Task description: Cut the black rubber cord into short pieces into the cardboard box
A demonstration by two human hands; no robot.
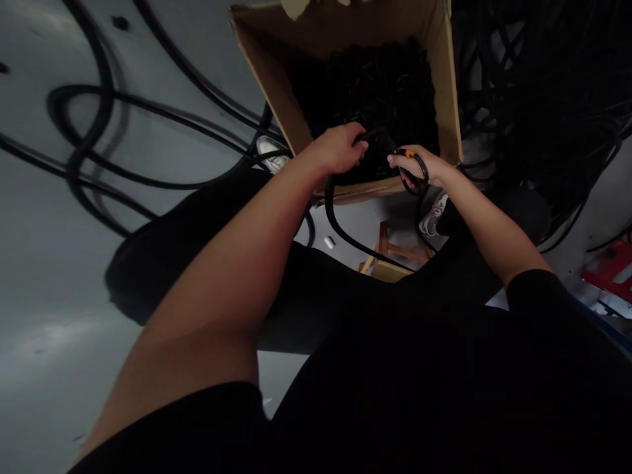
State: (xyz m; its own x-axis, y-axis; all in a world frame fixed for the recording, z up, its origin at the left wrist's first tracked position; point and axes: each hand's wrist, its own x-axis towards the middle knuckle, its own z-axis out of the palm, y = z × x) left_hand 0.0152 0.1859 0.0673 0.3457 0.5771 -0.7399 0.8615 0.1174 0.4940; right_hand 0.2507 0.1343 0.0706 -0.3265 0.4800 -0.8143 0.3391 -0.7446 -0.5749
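My left hand (343,148) is closed round a black cable (336,217) above the front part of an open cardboard box (451,118). The cable hangs from this hand over the box's front edge and runs down between my legs. To the right, my right hand (412,164) holds a tool with looped black handles (421,172) and an orange spot; its working end is too dark to make out. Both hands are close together over many small black pieces (380,85) in the box.
Thick black cables (172,118) loop across the grey floor (49,276) at the left. A dark heap of cables (557,99) lies at the right. A wooden stool (392,270) is below the box, and a red object (609,270) stands at the far right.
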